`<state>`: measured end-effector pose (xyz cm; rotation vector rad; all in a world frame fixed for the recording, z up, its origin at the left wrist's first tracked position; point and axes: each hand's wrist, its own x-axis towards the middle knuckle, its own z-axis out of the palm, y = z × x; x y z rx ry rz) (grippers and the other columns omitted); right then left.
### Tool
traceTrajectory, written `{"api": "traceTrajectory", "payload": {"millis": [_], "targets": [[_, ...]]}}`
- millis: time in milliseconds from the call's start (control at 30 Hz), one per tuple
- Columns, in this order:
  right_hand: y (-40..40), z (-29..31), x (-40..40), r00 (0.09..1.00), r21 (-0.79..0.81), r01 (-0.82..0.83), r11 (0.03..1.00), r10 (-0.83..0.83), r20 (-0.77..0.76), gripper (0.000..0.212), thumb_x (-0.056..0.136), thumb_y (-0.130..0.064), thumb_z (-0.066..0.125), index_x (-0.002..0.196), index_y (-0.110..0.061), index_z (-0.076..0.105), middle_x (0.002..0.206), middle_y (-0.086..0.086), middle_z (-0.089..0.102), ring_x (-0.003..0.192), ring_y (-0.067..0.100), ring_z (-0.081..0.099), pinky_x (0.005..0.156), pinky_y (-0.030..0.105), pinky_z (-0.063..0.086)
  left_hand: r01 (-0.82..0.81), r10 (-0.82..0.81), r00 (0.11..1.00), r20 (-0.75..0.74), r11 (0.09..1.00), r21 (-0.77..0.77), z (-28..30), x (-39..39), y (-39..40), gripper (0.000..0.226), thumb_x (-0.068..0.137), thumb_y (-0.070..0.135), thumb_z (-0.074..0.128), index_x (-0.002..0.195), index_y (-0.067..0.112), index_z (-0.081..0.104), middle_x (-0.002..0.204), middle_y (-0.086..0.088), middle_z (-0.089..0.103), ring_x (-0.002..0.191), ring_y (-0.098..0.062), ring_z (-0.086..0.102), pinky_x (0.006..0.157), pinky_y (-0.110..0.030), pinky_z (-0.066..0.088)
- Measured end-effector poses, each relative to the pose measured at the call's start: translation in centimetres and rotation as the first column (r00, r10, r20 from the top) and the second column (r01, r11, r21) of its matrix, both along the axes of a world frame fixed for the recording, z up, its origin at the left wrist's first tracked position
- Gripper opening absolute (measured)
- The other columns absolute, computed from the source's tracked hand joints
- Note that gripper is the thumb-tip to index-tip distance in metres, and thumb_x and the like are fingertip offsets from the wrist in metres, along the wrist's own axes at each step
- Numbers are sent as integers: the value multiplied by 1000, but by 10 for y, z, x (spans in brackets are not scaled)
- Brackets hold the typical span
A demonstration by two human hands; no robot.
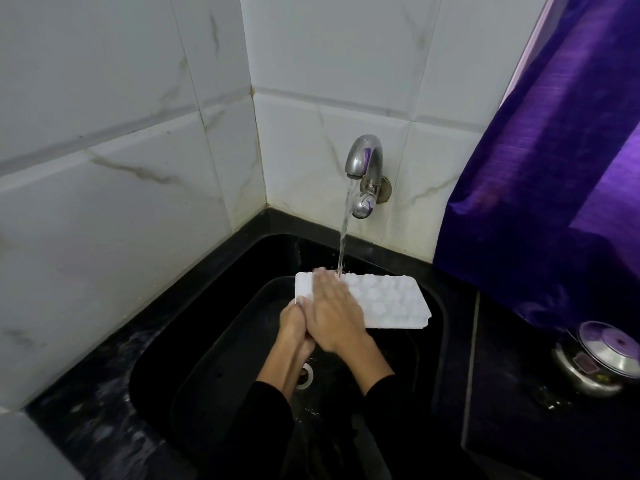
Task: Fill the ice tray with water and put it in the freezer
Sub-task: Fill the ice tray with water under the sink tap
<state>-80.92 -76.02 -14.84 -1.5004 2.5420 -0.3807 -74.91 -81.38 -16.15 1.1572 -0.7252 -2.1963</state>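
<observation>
A white ice tray point(388, 303) is held level over the black sink point(221, 341), under the steel tap point(363, 157). A stream of water point(344, 233) runs from the tap onto the tray's far edge. My left hand point(294, 322) grips the tray's near left corner from below, thumb on the rim. My right hand point(332, 313) lies flat across the left part of the tray, fingers straight and reaching toward the water stream. The cells under that hand are hidden.
White marbled tiles form the corner behind the sink. A black stone counter point(104, 403) surrounds it. A purple curtain point(554, 168) hangs at the right, above a steel vessel with a lid point(602, 362). The sink drain point(306, 374) shows below my wrists.
</observation>
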Motion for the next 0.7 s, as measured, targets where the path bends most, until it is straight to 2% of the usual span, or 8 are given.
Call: {"api": "traceTrajectory", "payload": {"millis": [67,133,200,367,467,567,633,700], "targets": [[-1,0,2,994,-4,-99,995,99,-51,70,97,-52,-1,155,-14,9,163,2,7,150,13,2,122,33,0,6,-6,1000,1,1000,-19,0,1,-2,29,100,10,37,110,-1,62,99,-18,68,88,-28,66,84,-41,54],[4,-2,-11,996,16,-71,997,72,-55,78,91,-61,-3,155,-17,6,163,0,5,150,13,0,121,35,-3,0,0,1000,-11,999,-32,2,6,-10,29,102,10,35,117,-2,57,101,-18,67,90,-29,65,78,-43,56],[12,-7,-31,997,73,69,995,-68,-22,77,94,-64,6,155,-19,0,163,-1,-2,150,13,-5,119,38,-8,-25,24,999,-46,1000,-11,3,12,-17,29,104,14,32,120,1,52,102,-18,65,91,-29,64,69,-46,55],[23,-7,-40,904,159,394,905,-413,107,74,99,-56,14,154,-8,-1,163,7,-5,150,19,-6,121,39,-7,-5,5,1000,-15,1000,3,3,14,-10,32,105,18,29,126,4,49,116,-18,62,102,-33,61,80,-51,51],[10,-5,-12,982,19,155,988,-156,101,75,98,-60,13,155,-12,6,163,6,0,150,18,-4,121,38,-5,5,-5,1000,10,1000,-16,5,8,-5,35,104,15,29,126,-3,50,105,-19,65,90,-28,64,73,-42,53],[10,1,-6,997,18,-47,999,46,66,101,74,-85,3,155,-25,7,164,0,-1,150,13,-5,120,41,-8,21,-19,999,45,999,-49,8,9,-11,36,104,13,30,125,-5,52,100,-18,66,87,-28,65,70,-38,53],[19,1,-21,998,93,-45,995,41,43,110,63,-94,21,154,-34,4,163,-3,-4,150,15,-6,118,49,-13,0,2,999,45,999,-46,12,14,-19,36,104,12,29,128,-4,50,105,-19,65,91,-30,64,74,-42,53],[33,-3,-40,1000,206,20,978,-16,-21,113,64,-86,52,154,-37,3,163,-6,-3,150,18,-4,113,58,-13,-13,14,999,40,1000,-18,14,22,-29,36,104,11,27,133,-2,45,122,-22,60,106,-34,60,83,-48,49]]}}
